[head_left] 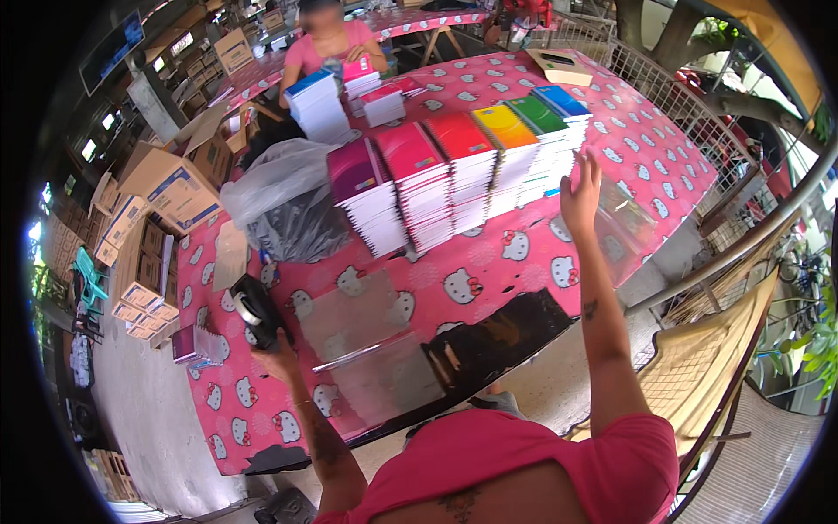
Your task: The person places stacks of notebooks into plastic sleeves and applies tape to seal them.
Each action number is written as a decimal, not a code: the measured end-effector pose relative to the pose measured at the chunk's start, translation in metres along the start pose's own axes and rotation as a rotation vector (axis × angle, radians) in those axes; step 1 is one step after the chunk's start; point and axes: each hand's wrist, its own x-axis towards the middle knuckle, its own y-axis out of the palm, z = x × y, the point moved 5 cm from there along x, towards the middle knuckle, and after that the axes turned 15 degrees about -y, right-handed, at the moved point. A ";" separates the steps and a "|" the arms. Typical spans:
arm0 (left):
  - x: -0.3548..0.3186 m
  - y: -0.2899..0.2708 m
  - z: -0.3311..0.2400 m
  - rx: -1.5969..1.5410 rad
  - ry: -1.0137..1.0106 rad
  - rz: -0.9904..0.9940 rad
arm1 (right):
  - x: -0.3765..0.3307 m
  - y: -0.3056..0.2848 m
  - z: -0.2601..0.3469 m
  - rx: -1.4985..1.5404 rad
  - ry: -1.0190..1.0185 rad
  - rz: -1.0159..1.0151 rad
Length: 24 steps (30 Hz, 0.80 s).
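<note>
My left hand (278,356) grips the near end of a black tape dispenser (253,310) with a pale roll at its side, at the left of the table. My right hand (580,201) reaches out on the right with its fingers apart, holding nothing I can see. Just beyond it and to the left stands a row of tall stacks of spiral notebooks (408,155), with purple, pink, red, yellow, green and blue covers. Beside that hand lie clear plastic bags (624,229). A clear plastic sheet (349,314) lies flat in front of me.
The table has a pink patterned cloth (463,286), with a torn black patch (502,341) along the near edge. A grey plastic bag (292,205) sits left of the stacks. Cardboard boxes (179,192) stand at the left. Across the table, a person (327,44) handles more notebooks.
</note>
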 end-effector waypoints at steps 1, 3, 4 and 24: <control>-0.009 -0.015 -0.015 -0.024 0.086 -0.162 | 0.021 0.010 -0.017 0.070 0.034 0.042; -0.030 -0.035 -0.102 -0.117 0.280 -0.455 | 0.053 0.022 -0.066 -0.022 -0.042 0.124; -0.061 -0.029 -0.169 -0.395 0.389 -0.215 | 0.068 0.026 -0.089 -0.173 -0.132 0.134; -0.402 -0.047 -0.532 -0.563 1.311 0.453 | -0.186 -0.056 -0.024 0.438 0.028 0.348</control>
